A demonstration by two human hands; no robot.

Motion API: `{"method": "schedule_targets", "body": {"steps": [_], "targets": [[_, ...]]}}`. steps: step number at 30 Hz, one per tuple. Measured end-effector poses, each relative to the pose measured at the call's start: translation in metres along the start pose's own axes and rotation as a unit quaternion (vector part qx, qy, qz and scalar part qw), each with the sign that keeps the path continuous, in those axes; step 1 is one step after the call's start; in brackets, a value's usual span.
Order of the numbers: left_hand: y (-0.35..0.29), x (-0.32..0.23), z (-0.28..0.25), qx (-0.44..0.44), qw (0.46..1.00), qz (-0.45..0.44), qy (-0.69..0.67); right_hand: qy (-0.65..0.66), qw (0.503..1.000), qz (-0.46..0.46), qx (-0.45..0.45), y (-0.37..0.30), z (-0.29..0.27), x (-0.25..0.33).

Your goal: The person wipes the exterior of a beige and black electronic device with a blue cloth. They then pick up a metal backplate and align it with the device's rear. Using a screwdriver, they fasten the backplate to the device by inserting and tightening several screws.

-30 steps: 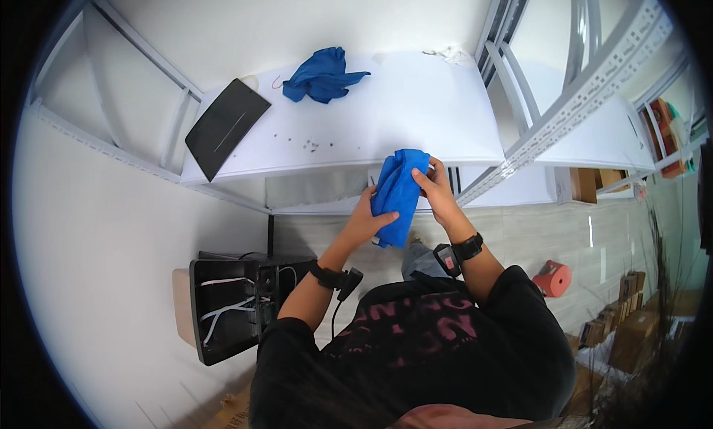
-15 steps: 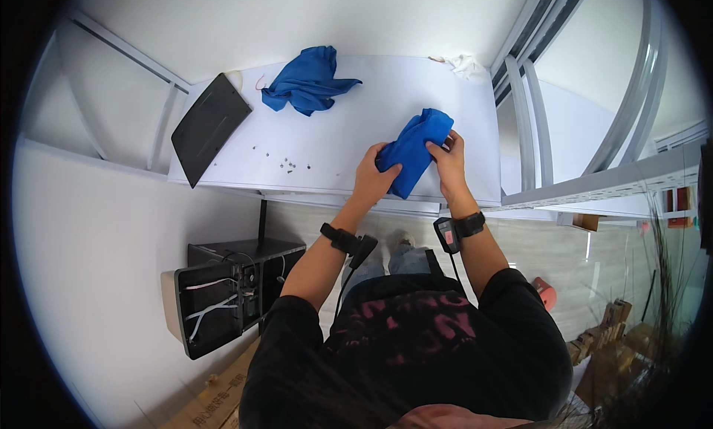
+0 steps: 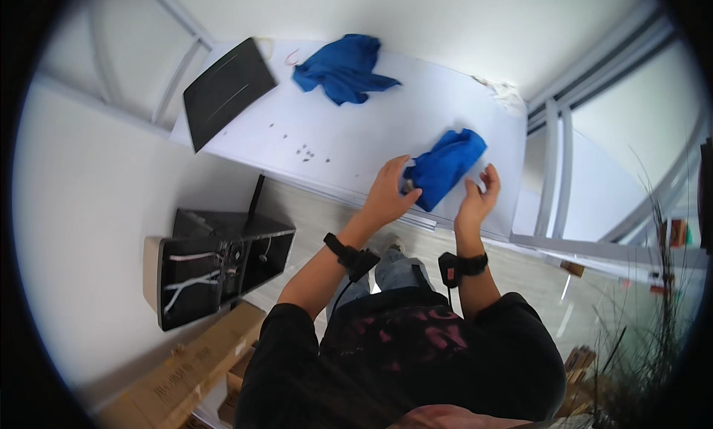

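A folded blue cloth [image 3: 449,165] lies on the near right part of the white table [image 3: 356,132], close to its front edge. My left hand [image 3: 390,193] is at the cloth's left side, thumb and fingers spread, the thumb tip at or touching its edge. A small pale spot shows between that thumb and the fingers; I cannot tell what it is. To the right of the cloth, my right hand [image 3: 479,200] is open with fingers apart and nothing in it. A second blue cloth [image 3: 346,69] lies crumpled at the back of the table.
Several small screw-like pieces [image 3: 305,153] lie scattered at the table's middle left. A dark flat panel [image 3: 229,93] rests at the left end. White crumpled material [image 3: 509,96] sits at the back right. Below left stand an open black cabinet [image 3: 197,277] with cables and a cardboard box [image 3: 182,377].
Both hands have let go of the folded blue cloth, which now rests on the table. My right hand has drawn away from it. The whole view has shifted and tilted.
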State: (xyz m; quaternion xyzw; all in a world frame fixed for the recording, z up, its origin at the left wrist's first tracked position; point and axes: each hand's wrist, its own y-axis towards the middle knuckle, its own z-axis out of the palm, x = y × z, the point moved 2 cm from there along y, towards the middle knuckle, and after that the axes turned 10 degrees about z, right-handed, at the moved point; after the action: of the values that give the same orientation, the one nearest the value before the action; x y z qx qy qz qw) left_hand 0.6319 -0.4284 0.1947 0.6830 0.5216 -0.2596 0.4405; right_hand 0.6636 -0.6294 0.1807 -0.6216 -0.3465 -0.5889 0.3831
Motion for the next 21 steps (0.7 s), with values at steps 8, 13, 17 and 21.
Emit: {"method": "schedule_targets", "body": {"steps": [8, 13, 17, 21], "targets": [[-0.13, 0.016, -0.092, -0.133, 0.942, -0.137, -0.277, 0.101, 0.938, -0.051, 0.328, -0.136, 0.093, 0.047], [-0.248, 0.076, -0.109, -0.259, 0.877, -0.234, -0.329, 0.054, 0.888, 0.069, 0.451, -0.244, 0.122, -0.023], [-0.342, 0.144, -0.108, -0.305, 0.833, -0.323, -0.331, -0.05, 0.886, 0.103, 0.45, -0.304, 0.128, -0.148], [-0.406, 0.23, -0.073, -0.298, 0.818, -0.376, -0.317, -0.095, 0.869, 0.176, 0.453, -0.325, 0.135, -0.287]]}}
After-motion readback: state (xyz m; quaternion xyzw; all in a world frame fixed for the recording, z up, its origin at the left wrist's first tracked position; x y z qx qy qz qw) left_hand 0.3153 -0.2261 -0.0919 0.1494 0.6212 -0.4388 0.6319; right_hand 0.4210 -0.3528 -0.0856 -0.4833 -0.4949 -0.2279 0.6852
